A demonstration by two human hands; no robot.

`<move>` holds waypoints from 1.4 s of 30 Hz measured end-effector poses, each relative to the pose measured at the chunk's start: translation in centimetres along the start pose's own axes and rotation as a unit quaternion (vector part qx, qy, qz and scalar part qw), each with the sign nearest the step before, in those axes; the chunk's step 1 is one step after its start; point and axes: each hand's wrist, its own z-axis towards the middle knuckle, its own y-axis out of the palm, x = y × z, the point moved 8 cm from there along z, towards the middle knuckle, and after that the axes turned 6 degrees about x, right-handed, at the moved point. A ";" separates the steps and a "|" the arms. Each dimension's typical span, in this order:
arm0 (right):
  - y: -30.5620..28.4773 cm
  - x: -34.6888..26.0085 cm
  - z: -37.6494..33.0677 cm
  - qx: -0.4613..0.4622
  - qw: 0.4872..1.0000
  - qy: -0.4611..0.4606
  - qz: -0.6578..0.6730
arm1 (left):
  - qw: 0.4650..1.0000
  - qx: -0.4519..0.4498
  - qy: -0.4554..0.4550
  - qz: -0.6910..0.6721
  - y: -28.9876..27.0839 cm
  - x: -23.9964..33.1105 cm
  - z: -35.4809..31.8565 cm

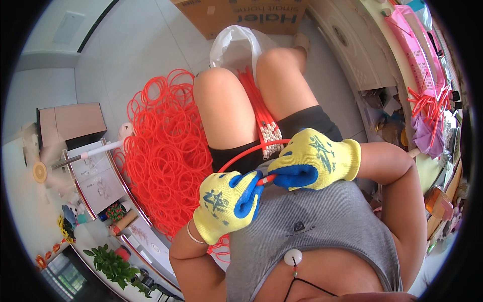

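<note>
My left hand [225,206] and my right hand [318,160] wear yellow knit gloves with blue-coated palms and meet in front of my grey top. Both are closed on one red plastic tube [250,148], which curves in a loop from one hand to the other. Between the fingertips its red and white joint [266,179] shows; whether the ends are fully joined I cannot tell. A bundle of red tubes [255,103] with white ends lies between my thighs. To my left is a large heap of red rings [168,136] on the floor.
A white plastic bag [232,44] stands beyond my knees, before a cardboard box [246,20]. Drawer cabinets [100,186], a fan [40,172] and a potted plant [111,267] are at left. More red tubes [430,103] and pink packages [410,48] lie on the right-hand counter.
</note>
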 end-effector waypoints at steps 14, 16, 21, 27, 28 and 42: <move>2.0 0.3 -0.9 0.023 1.000 0.003 -0.018 | 0.999 -0.019 0.029 0.008 0.8 1.2 0.0; 1.6 0.2 -0.5 0.020 0.999 0.017 -0.020 | 1.000 -0.016 0.012 0.014 0.7 1.1 0.0; -2.5 2.2 3.0 0.096 0.993 0.065 0.019 | 0.988 0.111 -0.083 -0.071 -1.8 -2.6 0.4; -5.6 8.2 3.5 0.219 0.888 0.240 0.324 | 0.795 0.256 -0.346 -0.427 -3.8 -8.5 -2.6; -5.2 8.2 3.7 0.209 0.898 0.239 0.306 | 0.788 0.256 -0.344 -0.443 -3.5 -8.7 -2.6; -4.9 11.4 -1.0 0.005 0.952 0.190 -0.239 | 0.719 0.456 -0.448 -0.272 -8.6 -20.7 -17.4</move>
